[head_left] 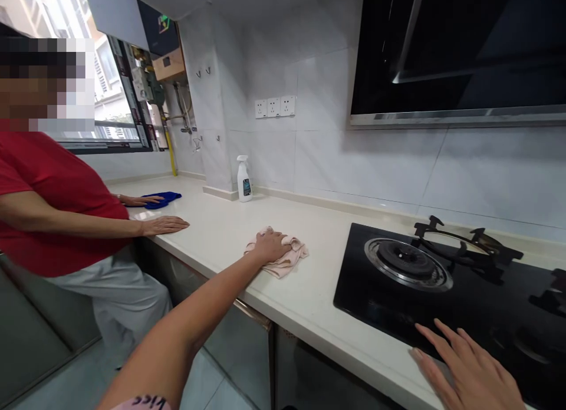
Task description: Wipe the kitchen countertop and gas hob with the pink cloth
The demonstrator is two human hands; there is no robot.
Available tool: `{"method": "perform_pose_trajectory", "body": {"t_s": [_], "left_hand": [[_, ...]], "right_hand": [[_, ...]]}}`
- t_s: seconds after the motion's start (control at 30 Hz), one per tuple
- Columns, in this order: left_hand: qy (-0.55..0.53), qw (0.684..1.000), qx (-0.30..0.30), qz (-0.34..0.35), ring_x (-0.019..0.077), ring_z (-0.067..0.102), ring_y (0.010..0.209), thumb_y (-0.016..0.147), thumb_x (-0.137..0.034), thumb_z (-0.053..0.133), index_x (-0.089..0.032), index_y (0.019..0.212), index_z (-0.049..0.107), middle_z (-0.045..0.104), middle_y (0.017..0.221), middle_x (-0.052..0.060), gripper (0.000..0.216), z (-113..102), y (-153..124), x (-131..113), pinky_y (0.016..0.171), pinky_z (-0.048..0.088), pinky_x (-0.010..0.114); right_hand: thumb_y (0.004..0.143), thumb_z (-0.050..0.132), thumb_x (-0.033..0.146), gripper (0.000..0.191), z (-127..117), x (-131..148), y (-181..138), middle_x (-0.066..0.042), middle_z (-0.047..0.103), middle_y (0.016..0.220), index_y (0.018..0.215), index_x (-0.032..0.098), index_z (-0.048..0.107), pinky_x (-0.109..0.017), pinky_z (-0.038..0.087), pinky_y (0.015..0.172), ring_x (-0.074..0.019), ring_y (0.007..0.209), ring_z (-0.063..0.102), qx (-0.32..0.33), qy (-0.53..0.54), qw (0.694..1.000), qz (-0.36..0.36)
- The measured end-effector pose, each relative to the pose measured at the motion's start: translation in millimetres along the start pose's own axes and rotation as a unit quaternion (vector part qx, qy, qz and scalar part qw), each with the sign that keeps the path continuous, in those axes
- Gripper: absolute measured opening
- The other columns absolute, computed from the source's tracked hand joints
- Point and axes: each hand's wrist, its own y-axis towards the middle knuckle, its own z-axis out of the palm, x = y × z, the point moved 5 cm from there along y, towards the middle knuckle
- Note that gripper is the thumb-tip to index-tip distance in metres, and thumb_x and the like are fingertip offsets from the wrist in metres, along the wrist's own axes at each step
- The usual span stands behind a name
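Note:
On the pale countertop [305, 304], my left hand [269, 248] presses down on a crumpled light pink cloth [289, 258], gripping it from above with fingertips partly sunk in the folds. My right hand [475, 366], at the lower right, has its fingers spread and holds nothing. It is over the front left part of the black gas stove [375, 312]; whether it touches the surface is hard to tell. A round burner [404, 262] shows with its metal ring bare, and a black pan support [464, 248] lies behind it to the right.
A white spray bottle [244, 180] stands against the wall. At left, a person in a red shirt [57, 192] leans over the counter, one hand [163, 225] flat near its edge, the other on a blue cloth [164, 199]. A dark range hood [460, 56] hangs above the stove.

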Motion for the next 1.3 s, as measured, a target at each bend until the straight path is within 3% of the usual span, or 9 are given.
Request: {"method": "perform_pose_trajectory", "body": {"t_s": [0.17, 0.3, 0.53, 0.77, 0.93, 1.03, 1.13, 1.23, 1.3], "left_hand": [[0.000, 1.000, -0.003, -0.015, 0.0411, 0.042, 0.144, 0.097, -0.066, 0.037, -0.031, 0.138, 0.065, 0.063, 0.148, 0.012, 0.060, 9, 47, -37, 0.109, 0.035, 0.066], [-0.002, 1.000, -0.006, 0.010, 0.0410, 0.045, 0.142, 0.099, -0.068, 0.035, -0.028, 0.139, 0.064, 0.061, 0.150, 0.014, 0.064, 11, 43, -67, 0.110, 0.034, 0.066], [-0.018, 0.991, 0.003, 0.132, 0.0345, 0.044, 0.144, 0.098, -0.060, 0.046, -0.036, 0.139, 0.063, 0.060, 0.153, 0.004, 0.050, 4, -35, -110, 0.114, 0.037, 0.058], [-0.055, 0.981, -0.011, 0.185, 0.0325, 0.055, 0.132, 0.092, -0.058, 0.062, -0.030, 0.129, 0.069, 0.068, 0.137, 0.006, 0.047, -7, -111, -104, 0.107, 0.045, 0.050], [-0.115, 0.970, -0.043, 0.212, 0.0314, 0.062, 0.121, 0.077, -0.057, 0.079, -0.029, 0.112, 0.075, 0.072, 0.122, 0.006, 0.045, 0, -140, -106, 0.103, 0.047, 0.047], [-0.189, 0.960, -0.046, 0.203, 0.0283, 0.065, 0.114, 0.074, -0.041, 0.080, -0.027, 0.107, 0.075, 0.074, 0.116, 0.004, 0.037, -1, -136, -115, 0.101, 0.050, 0.043], [-0.270, 0.945, -0.103, 0.154, 0.0264, 0.065, 0.113, 0.078, -0.032, 0.072, -0.024, 0.111, 0.073, 0.073, 0.118, 0.006, 0.034, -13, -118, -130, 0.099, 0.052, 0.040], [-0.273, 0.937, -0.161, 0.146, 0.0290, 0.057, 0.130, 0.081, -0.033, 0.072, -0.027, 0.128, 0.069, 0.066, 0.138, 0.009, 0.048, -26, -99, -156, 0.112, 0.046, 0.046], [-0.225, 0.949, -0.115, 0.188, 0.0351, 0.043, 0.147, 0.078, -0.046, 0.079, -0.031, 0.142, 0.061, 0.052, 0.158, 0.009, 0.068, -24, -90, -180, 0.121, 0.036, 0.056]], "right_hand": [[0.095, 0.038, 0.073, 0.064, -16, 25, 8, -0.005, 0.055, 0.156, 0.142, 0.037, 0.063, -0.066, 0.039, 0.116, -0.0414, 0.153, 0.038, -0.008, -0.001, 0.998, 0.059], [0.097, 0.037, 0.070, 0.060, -28, 37, 12, -0.005, 0.054, 0.157, 0.141, 0.038, 0.064, -0.066, 0.037, 0.118, -0.0412, 0.152, 0.038, -0.012, -0.011, 0.998, 0.062], [0.099, 0.031, 0.074, 0.067, -28, 37, 12, -0.005, 0.052, 0.160, 0.144, 0.036, 0.063, -0.063, 0.033, 0.122, -0.0378, 0.155, 0.035, -0.012, -0.004, 0.998, 0.062], [0.098, 0.026, 0.074, 0.073, -25, 38, 12, -0.005, 0.050, 0.161, 0.147, 0.033, 0.061, -0.061, 0.031, 0.124, -0.0364, 0.156, 0.033, -0.011, 0.000, 0.998, 0.060], [0.098, 0.024, 0.074, 0.075, -25, 39, 15, -0.005, 0.051, 0.161, 0.147, 0.031, 0.062, -0.061, 0.030, 0.124, -0.0367, 0.156, 0.032, -0.012, 0.004, 0.998, 0.066], [0.100, 0.026, 0.072, 0.071, -28, 41, 16, -0.005, 0.051, 0.161, 0.146, 0.032, 0.063, -0.061, 0.029, 0.124, -0.0365, 0.156, 0.032, -0.017, 0.008, 0.998, 0.063], [0.100, 0.027, 0.070, 0.069, -31, 43, 16, -0.007, 0.053, 0.159, 0.143, 0.031, 0.065, -0.060, 0.031, 0.124, -0.0370, 0.155, 0.034, -0.027, 0.013, 0.998, 0.060], [0.101, 0.024, 0.069, 0.070, -32, 42, 16, -0.006, 0.055, 0.156, 0.141, 0.031, 0.066, -0.060, 0.032, 0.123, -0.0364, 0.154, 0.036, -0.034, 0.030, 0.997, 0.060], [0.102, 0.021, 0.068, 0.069, -31, 40, 16, -0.005, 0.057, 0.155, 0.141, 0.031, 0.065, -0.060, 0.033, 0.123, -0.0348, 0.153, 0.038, -0.040, 0.050, 0.996, 0.062]]}}
